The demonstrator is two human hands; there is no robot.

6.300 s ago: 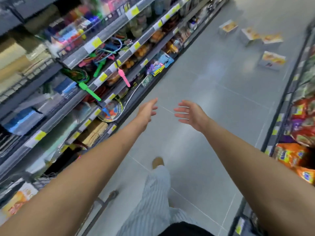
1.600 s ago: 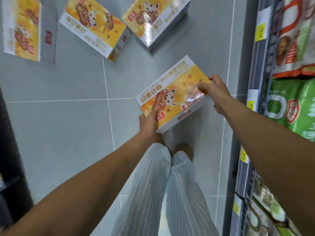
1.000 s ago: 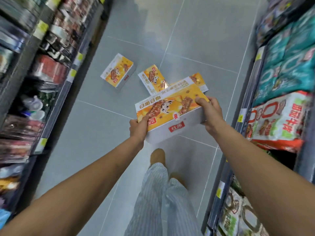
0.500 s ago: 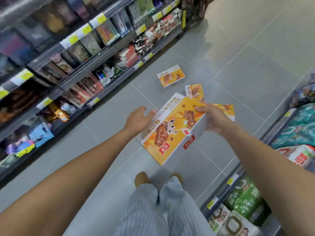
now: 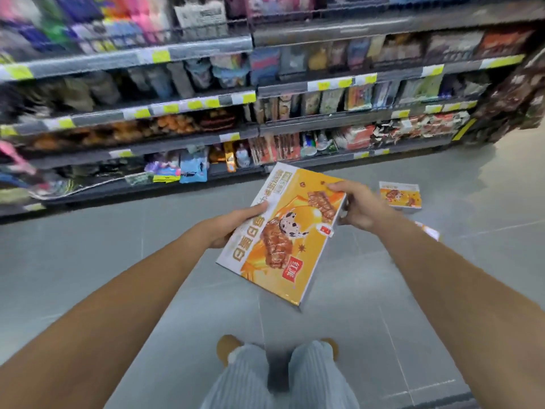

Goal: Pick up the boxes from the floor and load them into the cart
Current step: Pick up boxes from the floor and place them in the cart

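I hold an orange and white snack box [image 5: 283, 234] at chest height over the grey floor. My left hand [image 5: 236, 224] grips its left long edge, thumb on top. At the far right corner my right hand [image 5: 358, 208] grips the box, fingers over the top face. A second box [image 5: 399, 194] lies flat on the floor to the right, and a corner of another box [image 5: 429, 230] shows behind my right forearm. No cart is in view.
A long dark shelf unit [image 5: 256, 131] full of packaged goods with yellow price tags runs across the view ahead. Open grey tiled floor [image 5: 88, 261] lies between me and it. My feet in tan shoes [image 5: 227, 346] stand below the box.
I have turned left with the box, so the shelf unit now faces me. The boxes on the floor have slid to the right of the view. Both hands still hold the box.
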